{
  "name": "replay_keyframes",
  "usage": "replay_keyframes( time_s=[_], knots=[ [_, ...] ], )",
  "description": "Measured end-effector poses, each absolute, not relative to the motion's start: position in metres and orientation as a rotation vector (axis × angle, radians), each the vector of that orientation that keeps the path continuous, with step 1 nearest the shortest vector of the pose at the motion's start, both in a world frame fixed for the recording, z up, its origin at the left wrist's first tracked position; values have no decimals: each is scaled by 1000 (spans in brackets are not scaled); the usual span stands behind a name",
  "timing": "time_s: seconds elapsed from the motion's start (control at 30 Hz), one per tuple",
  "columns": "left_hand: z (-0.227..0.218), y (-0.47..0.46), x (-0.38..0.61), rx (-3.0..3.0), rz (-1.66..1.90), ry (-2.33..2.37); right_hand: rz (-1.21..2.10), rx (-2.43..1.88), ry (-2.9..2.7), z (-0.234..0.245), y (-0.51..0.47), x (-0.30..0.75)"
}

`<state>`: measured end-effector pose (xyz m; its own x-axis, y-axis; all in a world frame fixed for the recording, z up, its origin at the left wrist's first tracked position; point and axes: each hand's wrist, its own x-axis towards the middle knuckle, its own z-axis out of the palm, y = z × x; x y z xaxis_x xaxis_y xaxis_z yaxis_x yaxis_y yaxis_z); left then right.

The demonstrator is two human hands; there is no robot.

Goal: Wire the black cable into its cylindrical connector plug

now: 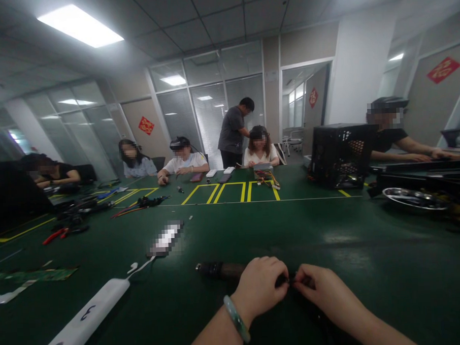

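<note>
In the lower middle of the head view, a dark cylindrical tool (230, 271) with a small metal tip lies along the green table. My left hand (260, 288), with a green bangle at the wrist, is closed over the tool's right end. Its fingers curl round something dark there. Close beside it my right hand (321, 288) pinches a small dark piece between thumb and fingers, near the left fingertips. What that piece is cannot be made out. A dark cord seems to run below the right hand.
A white power strip (84, 318) and a phone (166, 239) lie to the left. Further left are red-handled pliers (56, 235), cables and a green circuit board (47, 274). A black computer case (341, 155) and a metal bowl (414, 199) are at right. Several people work across the table.
</note>
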<state>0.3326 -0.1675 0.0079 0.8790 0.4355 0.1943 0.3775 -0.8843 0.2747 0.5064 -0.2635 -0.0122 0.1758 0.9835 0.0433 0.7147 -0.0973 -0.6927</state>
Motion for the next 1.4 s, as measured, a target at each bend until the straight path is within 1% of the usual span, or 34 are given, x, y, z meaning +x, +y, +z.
replay_keyframes(
  time_s=[0.67, 0.93, 1.23, 1.4],
  knots=[
    [-3, -170, 336, 2809, 499, 515, 575, -1876, -1620, -20, -261, 510],
    [-4, -169, 339, 2792, 484, 546, 753, -1849, -1567, -19, -264, 513],
    [-4, -169, 339, 2742, 494, 595, 633, -1819, -1448, -23, -261, 507],
    [-1, -170, 340, 2736, 428, 655, 656, -1772, -1451, -29, -259, 511]
  ],
)
